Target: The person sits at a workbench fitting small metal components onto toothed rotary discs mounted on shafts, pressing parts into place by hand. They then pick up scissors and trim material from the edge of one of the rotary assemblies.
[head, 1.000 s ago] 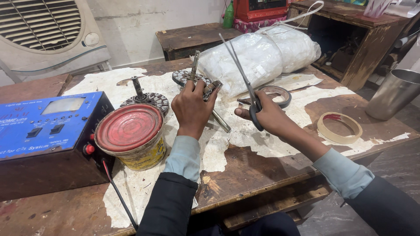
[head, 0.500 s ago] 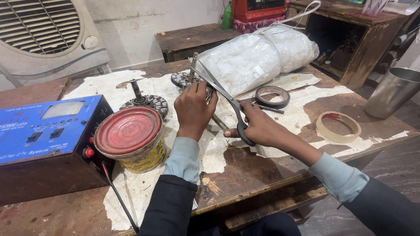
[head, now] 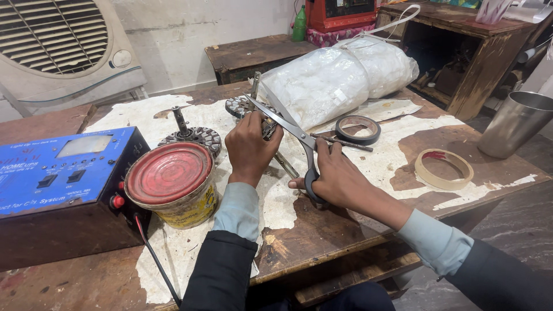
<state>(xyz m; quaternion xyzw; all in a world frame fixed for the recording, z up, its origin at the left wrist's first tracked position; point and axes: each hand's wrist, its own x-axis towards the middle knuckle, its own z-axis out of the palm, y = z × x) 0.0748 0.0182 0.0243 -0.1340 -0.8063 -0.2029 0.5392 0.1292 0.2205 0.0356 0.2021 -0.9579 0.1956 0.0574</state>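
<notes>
My left hand (head: 249, 147) grips a small round motor part (head: 253, 109) with a metal shaft, holding it against the paper-covered wooden table (head: 322, 230). My right hand (head: 337, 178) holds a pair of long steel scissors (head: 285, 124) by their black handles. The blades are a little apart and point up and left, with their tips at the motor part just above my left hand's fingers. My left hand hides most of that part.
A red-lidded tin (head: 171, 183) and a blue electrical box (head: 60, 184) stand at the left, a toothed rotor (head: 190, 137) behind them. A full white plastic bag (head: 334, 78), black tape roll (head: 358, 129), tan tape roll (head: 443, 169) and steel cup (head: 515, 124) lie to the right.
My right hand has swung the scissors down from upright and leftward, bringing the blades to the motor part in my left hand. My left hand has stayed in place.
</notes>
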